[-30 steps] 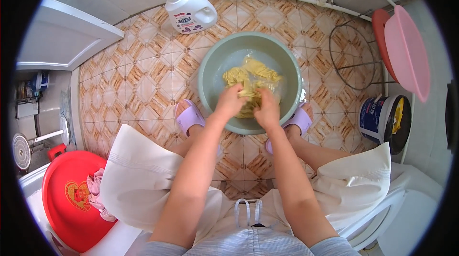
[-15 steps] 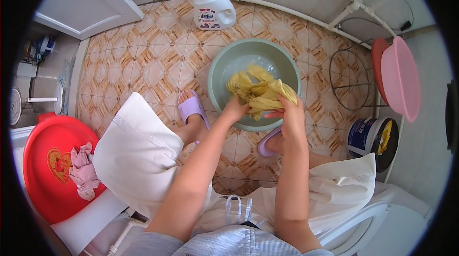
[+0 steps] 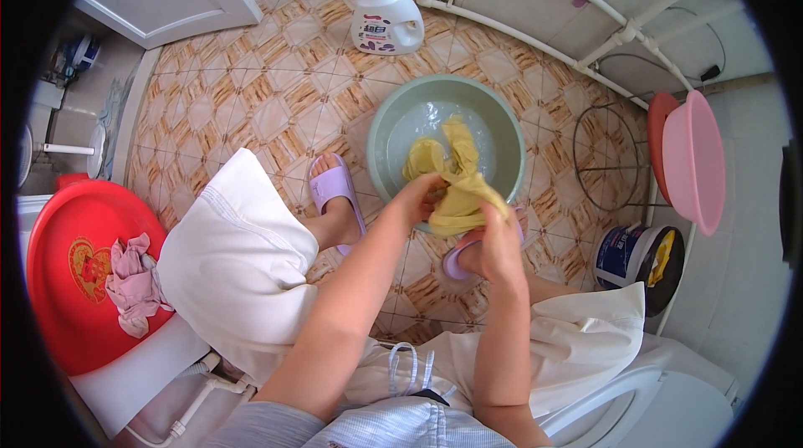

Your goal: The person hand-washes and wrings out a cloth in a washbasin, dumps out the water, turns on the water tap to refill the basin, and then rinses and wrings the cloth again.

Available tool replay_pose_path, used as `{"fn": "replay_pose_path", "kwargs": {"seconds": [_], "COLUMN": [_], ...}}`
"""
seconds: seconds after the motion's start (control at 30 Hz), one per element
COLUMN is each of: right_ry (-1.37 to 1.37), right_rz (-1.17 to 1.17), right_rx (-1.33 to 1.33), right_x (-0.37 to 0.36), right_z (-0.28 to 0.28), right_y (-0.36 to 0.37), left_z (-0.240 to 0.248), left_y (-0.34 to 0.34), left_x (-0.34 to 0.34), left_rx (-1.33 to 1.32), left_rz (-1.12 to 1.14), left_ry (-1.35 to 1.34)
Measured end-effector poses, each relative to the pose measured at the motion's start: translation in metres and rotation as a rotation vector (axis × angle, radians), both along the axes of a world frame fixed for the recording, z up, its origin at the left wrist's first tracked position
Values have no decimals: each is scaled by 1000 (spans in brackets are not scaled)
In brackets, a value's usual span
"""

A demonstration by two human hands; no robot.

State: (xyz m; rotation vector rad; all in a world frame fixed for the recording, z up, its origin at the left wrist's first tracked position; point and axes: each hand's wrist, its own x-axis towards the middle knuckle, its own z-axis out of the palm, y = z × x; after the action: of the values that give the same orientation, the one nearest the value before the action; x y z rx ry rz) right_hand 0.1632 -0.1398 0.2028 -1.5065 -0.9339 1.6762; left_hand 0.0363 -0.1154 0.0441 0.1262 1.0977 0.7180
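Note:
A pale green basin (image 3: 376,143) with water in it stands on the tiled floor between my feet. Wet yellow cloth (image 3: 456,205), bunched and twisted, hangs over its near rim, with its far part in the water. My left hand (image 3: 421,197) grips the cloth at its left side, fingers curled round and partly hidden by it. At the cloth's right end my right hand (image 3: 499,243) is closed on a stretched edge, its fingertips mostly out of sight.
A white detergent bottle (image 3: 387,17) stands behind the basin. To the left, a red basin (image 3: 63,314) holds pink cloth (image 3: 134,285). At right are a pink basin (image 3: 694,163), a wire rack (image 3: 608,168) and a tipped bucket (image 3: 619,256). A white toilet (image 3: 669,402) is behind on the right.
The yellow cloth has come nearer to me, onto the basin's near rim, and looks more stretched. My right hand has moved down and slightly left, still gripping it.

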Motion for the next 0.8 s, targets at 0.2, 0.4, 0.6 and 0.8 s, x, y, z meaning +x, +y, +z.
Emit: {"fn": "replay_pose_path", "kwargs": {"seconds": [0.2,0.4,0.6,0.8], "right_ry": [-47,-501,-1185,-72], "right_rz": [-156,-268,-126,12], "right_rx": [25,136,285,-179], "right_x": [16,94,100,66], "right_z": [-12,-74,-74,-123], "right_y": [9,38,22,-6], "left_z": [12,21,119,60], "left_y": [-17,9,42,8], "left_x": [-11,-62,-76,-79], "left_rx": [-199,249,466,405], "left_rz": [127,-200,-420,-779], "left_ry": [-48,868,1349,666]}}
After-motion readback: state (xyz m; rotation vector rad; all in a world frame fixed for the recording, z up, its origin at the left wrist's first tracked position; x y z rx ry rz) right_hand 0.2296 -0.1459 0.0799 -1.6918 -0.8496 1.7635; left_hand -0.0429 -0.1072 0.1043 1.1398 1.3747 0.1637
